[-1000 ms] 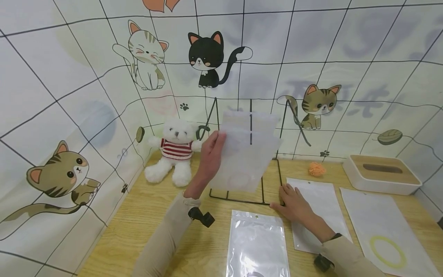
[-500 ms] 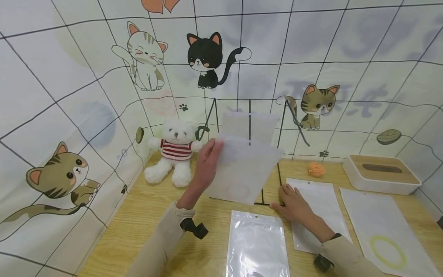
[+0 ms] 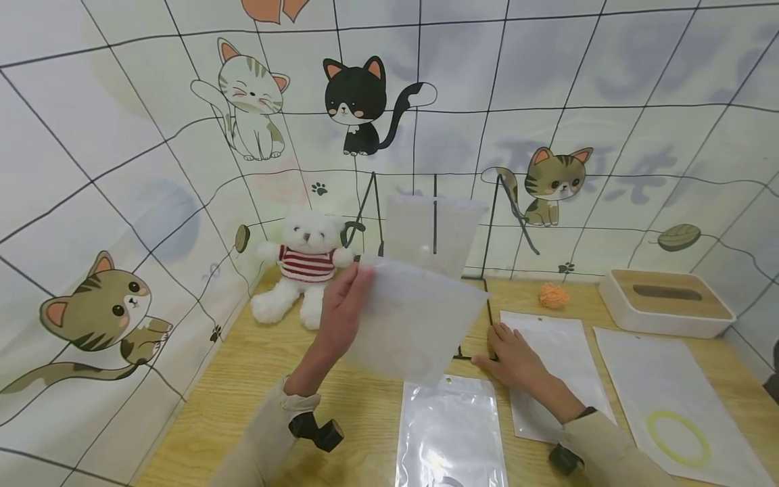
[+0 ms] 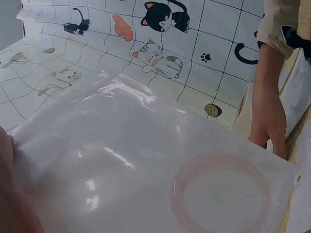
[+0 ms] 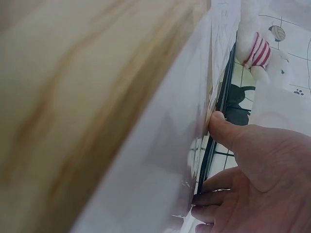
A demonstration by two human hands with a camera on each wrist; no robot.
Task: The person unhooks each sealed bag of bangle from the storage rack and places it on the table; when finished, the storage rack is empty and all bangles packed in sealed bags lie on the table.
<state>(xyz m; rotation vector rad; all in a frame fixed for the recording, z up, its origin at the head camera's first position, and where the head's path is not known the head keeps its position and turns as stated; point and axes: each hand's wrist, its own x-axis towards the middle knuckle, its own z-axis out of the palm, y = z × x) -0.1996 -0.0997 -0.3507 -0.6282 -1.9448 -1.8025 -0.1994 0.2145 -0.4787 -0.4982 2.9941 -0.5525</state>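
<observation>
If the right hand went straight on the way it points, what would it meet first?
Most likely the rack: the right hand points along its base and seems to touch a black bar there, though exact depth is unclear.

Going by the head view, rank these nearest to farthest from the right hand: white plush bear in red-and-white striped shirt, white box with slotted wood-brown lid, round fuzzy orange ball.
From the right hand:
1. Fuzzy orange ball: just beyond it, slightly right.
2. White box: farther right, toward the back.
3. White plush bear: across on the left.
</observation>
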